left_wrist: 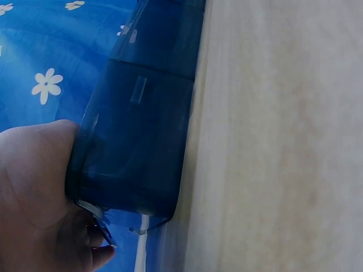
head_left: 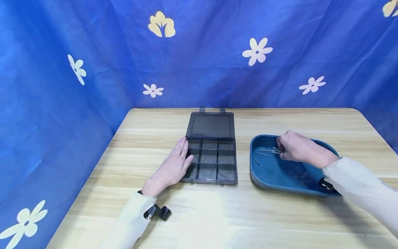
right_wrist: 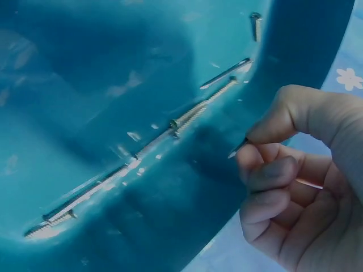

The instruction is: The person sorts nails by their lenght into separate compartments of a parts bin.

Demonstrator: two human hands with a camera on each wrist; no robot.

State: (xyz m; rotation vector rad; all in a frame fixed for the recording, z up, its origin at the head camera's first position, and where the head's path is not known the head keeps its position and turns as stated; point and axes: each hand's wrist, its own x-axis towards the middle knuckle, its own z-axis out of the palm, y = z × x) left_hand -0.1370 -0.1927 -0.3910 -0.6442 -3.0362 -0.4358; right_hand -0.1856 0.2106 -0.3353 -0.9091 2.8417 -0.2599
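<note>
My left hand [head_left: 174, 162] rests with straight fingers along the left rim of a dark, see-through compartment box [head_left: 207, 173]. Its lid stands folded back behind it. Seen from the side in the left wrist view, the box wall [left_wrist: 136, 153] fills the middle, with the hand [left_wrist: 39, 187] at its top edge. One thin nail [head_left: 224, 176] lies in the front right compartment. Over the blue tray [head_left: 289, 188], my right hand [right_wrist: 295, 170] pinches a small nail [right_wrist: 237, 149] between thumb and forefinger, its pointed end sticking out. Loose screws [right_wrist: 193, 119] and nails [right_wrist: 226, 73] lie on the tray floor below.
Both box and tray sit on a light wood table [head_left: 202, 214]. A blue cloth [head_left: 202, 76] with flower shapes hangs behind the table and along its left side. The tray's raised wall surrounds the loose metal pieces.
</note>
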